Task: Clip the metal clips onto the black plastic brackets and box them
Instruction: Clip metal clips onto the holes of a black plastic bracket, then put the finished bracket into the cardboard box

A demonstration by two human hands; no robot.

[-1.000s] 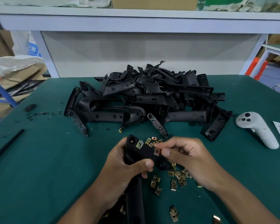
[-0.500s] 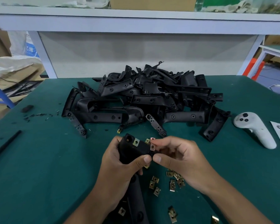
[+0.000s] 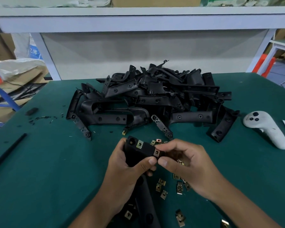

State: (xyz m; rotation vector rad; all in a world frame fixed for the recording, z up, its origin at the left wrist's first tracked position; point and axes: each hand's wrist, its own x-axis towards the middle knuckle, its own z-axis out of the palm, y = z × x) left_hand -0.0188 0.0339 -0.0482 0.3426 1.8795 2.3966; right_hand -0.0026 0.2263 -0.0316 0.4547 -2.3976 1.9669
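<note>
Left hand (image 3: 128, 168) grips the black bracket (image 3: 139, 153) by its upper end, one clip already seated on it. Right hand (image 3: 186, 163) pinches a second metal clip (image 3: 156, 152) onto the bracket's edge; seating looks incomplete, so it wants a firm push home. Half a second ago that clip sat higher, off the edge. Loose clips (image 3: 161, 186) lie below the right hand, the bracket pile (image 3: 155, 99) beyond on the counter (image 3: 48, 170).

At the upper left of the frame, a white sack (image 3: 29, 46) with a blue panel bears a few printed Chinese characters, too blurred to read. Nothing else carries legible text.
</note>
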